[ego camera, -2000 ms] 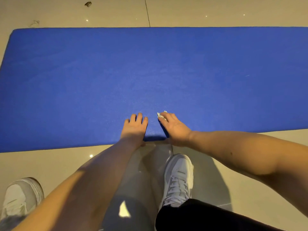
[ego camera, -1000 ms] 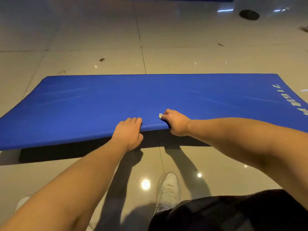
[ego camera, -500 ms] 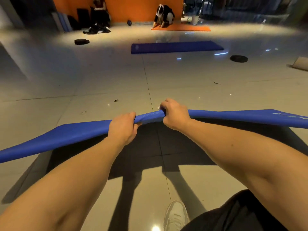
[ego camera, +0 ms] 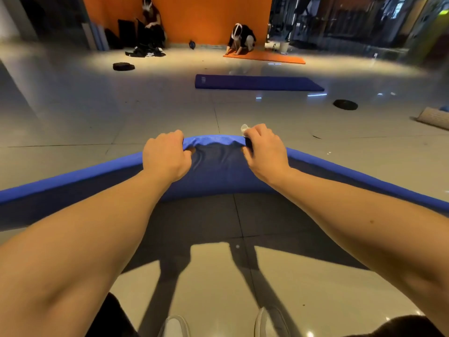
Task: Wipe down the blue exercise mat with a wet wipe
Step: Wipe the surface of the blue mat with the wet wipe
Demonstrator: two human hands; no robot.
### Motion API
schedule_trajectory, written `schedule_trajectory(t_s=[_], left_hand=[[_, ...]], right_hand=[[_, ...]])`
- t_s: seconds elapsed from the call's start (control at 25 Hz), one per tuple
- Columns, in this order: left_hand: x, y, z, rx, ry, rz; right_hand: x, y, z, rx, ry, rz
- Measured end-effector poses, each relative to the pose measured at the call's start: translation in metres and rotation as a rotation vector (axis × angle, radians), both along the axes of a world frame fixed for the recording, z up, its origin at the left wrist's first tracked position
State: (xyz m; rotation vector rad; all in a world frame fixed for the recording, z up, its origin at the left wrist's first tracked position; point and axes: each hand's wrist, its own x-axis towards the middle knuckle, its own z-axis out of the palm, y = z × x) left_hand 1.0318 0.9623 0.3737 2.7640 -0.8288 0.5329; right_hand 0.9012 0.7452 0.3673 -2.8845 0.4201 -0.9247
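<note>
Both hands grip the blue mat (ego camera: pixel 218 171) by its raised near edge, left hand (ego camera: pixel 165 156), right hand (ego camera: pixel 264 152) also pinching the wipe (ego camera: pixel 243 128); mat runs left-right, ends sagging.

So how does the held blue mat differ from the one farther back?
The near mat is lifted, its edge gripped by the left hand and right hand; the far mat lies on the floor, untouched. The near mat sags and wrinkles; the far mat is flat. The near mat looks brighter blue, the far mat darker. Both are blue.
</note>
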Motion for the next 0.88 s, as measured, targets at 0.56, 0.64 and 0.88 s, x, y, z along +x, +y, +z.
schedule_trajectory(t_s=[0.56, 0.64, 0.88], left_hand=[[-0.011, -0.056, -0.015, -0.021, -0.215, 0.136], [-0.008, -0.056, -0.018, -0.037, -0.255, 0.131], [-0.004, -0.058, -0.016, -0.049, -0.266, 0.110]], right_hand=[[0.012, -0.038, -0.001, -0.109, 0.041, -0.241], [0.001, -0.049, -0.007, -0.122, 0.042, -0.245], [-0.013, -0.066, -0.013, -0.169, 0.085, -0.166]])
